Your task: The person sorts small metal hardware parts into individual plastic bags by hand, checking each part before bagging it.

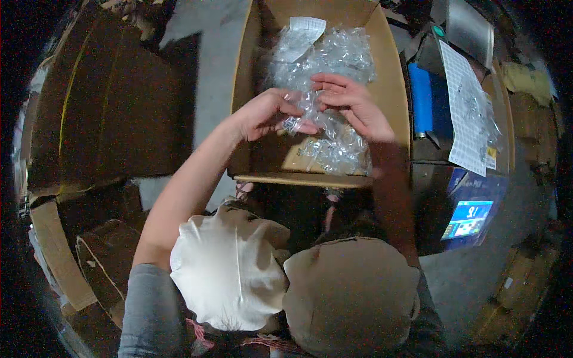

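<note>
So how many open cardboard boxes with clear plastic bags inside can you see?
1. The open cardboard box sits at top centre, straight ahead, with both hands, left and right, over the clear plastic bags inside. Flattened cardboard lies left; more boxes may be hidden.

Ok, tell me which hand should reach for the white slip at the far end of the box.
Probably the left hand. The white paper slip lies up and left of centre in the cardboard box, more on its side. The right hand lies spread across the clear plastic bag, seemingly steadying it.
</note>
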`<state>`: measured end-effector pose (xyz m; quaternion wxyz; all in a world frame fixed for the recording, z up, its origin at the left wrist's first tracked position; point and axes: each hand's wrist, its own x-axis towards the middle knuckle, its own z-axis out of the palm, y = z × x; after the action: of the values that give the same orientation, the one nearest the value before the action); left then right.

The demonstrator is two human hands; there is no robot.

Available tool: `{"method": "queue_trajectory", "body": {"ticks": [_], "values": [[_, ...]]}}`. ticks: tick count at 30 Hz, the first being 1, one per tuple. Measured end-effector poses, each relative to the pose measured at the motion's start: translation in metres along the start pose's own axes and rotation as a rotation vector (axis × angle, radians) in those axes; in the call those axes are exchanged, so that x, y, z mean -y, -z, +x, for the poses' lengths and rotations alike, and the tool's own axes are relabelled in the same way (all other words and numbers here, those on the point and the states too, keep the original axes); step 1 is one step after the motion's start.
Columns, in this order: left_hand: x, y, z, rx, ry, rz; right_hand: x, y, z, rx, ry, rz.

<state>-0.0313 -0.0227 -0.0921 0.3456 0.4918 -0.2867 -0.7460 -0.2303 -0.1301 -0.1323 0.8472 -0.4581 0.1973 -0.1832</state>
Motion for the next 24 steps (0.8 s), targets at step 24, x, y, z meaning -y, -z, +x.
{"method": "queue_trajectory", "body": {"ticks": [24], "values": [[0.021,0.01,0.008,-0.435,-0.317,-0.356,-0.138,0.073,0.028,-0.312,-0.388,-1.584]]}}
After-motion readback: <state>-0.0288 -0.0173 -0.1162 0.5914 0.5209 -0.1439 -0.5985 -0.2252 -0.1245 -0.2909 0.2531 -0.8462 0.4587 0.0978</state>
